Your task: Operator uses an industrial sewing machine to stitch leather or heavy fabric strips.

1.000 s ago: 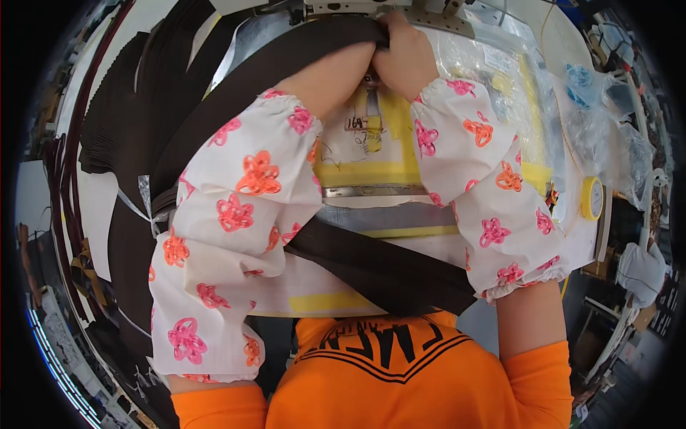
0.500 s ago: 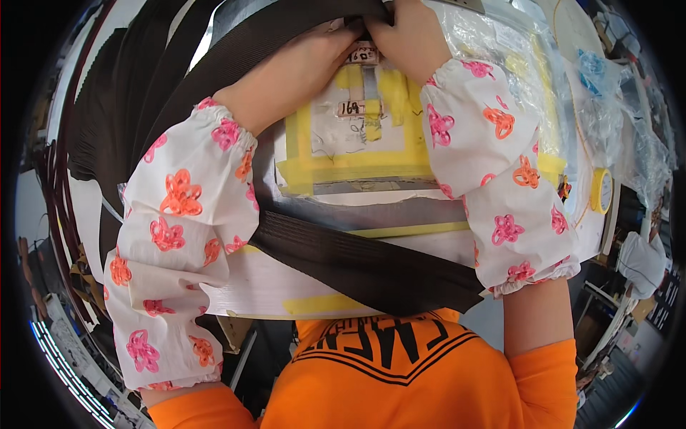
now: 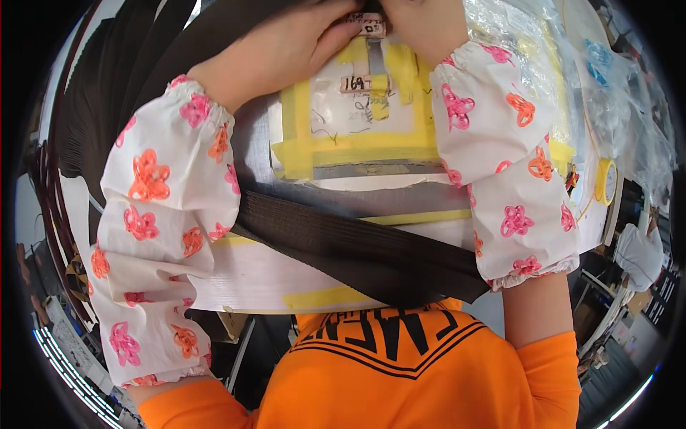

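At the top edge, my left hand [image 3: 279, 50] is closed on a dark brown ribbed fabric band [image 3: 186, 39], which runs up from the pleated bundle at the left. Close to its right, my right hand [image 3: 421, 25] reaches out of the picture, its fingertips cut off. Below both hands lies a flat panel [image 3: 357, 114] covered in clear film and yellow tape, with small handwritten labels and a narrow metal piece. A loose length of the dark band [image 3: 350, 247] lies slantwise across the pale board [image 3: 243, 286] nearest my body.
Crumpled clear plastic [image 3: 614, 107] lies at the right, with a yellow tape roll [image 3: 607, 182] beside the board. Long maroon strips [image 3: 46, 200] hang at the far left. Cluttered shelving and a white shape I cannot make out [image 3: 636, 254] line the right rim.
Both hands sit higher in the picture. My left hand and forearm have moved leftward, my right hand slightly rightward, uncovering more of the taped panel and its upper label.
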Action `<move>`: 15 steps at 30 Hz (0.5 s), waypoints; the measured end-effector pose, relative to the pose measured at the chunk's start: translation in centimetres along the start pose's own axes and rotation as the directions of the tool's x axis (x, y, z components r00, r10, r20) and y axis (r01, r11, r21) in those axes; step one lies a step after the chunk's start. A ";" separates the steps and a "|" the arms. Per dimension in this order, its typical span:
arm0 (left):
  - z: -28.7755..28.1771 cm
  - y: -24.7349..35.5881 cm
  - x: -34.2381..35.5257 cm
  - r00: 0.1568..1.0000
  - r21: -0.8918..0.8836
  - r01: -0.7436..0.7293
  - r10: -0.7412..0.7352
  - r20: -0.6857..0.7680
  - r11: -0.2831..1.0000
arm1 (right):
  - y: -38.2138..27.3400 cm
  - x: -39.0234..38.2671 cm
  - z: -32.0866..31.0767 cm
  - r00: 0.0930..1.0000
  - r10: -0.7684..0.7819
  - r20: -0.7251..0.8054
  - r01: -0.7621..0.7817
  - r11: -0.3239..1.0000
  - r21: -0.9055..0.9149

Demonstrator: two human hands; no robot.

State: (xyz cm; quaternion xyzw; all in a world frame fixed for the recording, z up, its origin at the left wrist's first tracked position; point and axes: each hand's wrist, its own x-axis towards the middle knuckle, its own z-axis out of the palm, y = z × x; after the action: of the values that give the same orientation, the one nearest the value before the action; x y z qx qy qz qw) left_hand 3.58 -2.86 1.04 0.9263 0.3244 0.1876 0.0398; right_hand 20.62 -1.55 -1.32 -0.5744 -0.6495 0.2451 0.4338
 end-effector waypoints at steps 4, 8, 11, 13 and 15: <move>-0.9 -0.2 0.1 0.992 -0.146 -0.121 0.122 0.000 0.982 | 0.2 -0.5 0.5 0.998 0.062 -0.001 -0.061 0.980 0.189; 0.4 -1.7 0.5 0.984 -0.204 -0.128 0.150 0.099 0.971 | 1.0 -1.9 0.3 0.997 -0.059 0.057 0.046 0.980 0.193; 0.4 -2.0 0.5 0.979 -0.196 -0.148 0.171 0.106 0.969 | 0.7 -2.9 -1.2 0.982 -0.077 0.171 0.055 0.990 0.132; 0.4 -2.0 0.4 0.981 -0.127 -0.169 0.179 0.072 0.977 | 0.9 -2.8 -1.2 0.958 -0.190 0.217 0.194 0.981 0.003; 1.4 -2.6 -0.5 0.980 0.032 -0.196 0.197 -0.041 0.980 | 1.8 -3.2 -0.4 0.875 -0.461 0.146 0.480 0.863 -0.155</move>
State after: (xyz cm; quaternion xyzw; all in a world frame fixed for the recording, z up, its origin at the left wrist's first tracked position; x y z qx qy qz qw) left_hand 2.27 -1.03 -0.95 0.9499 0.2349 0.2062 0.0012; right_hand 21.85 -4.34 -3.52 -0.4228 -0.8116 0.0995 0.3906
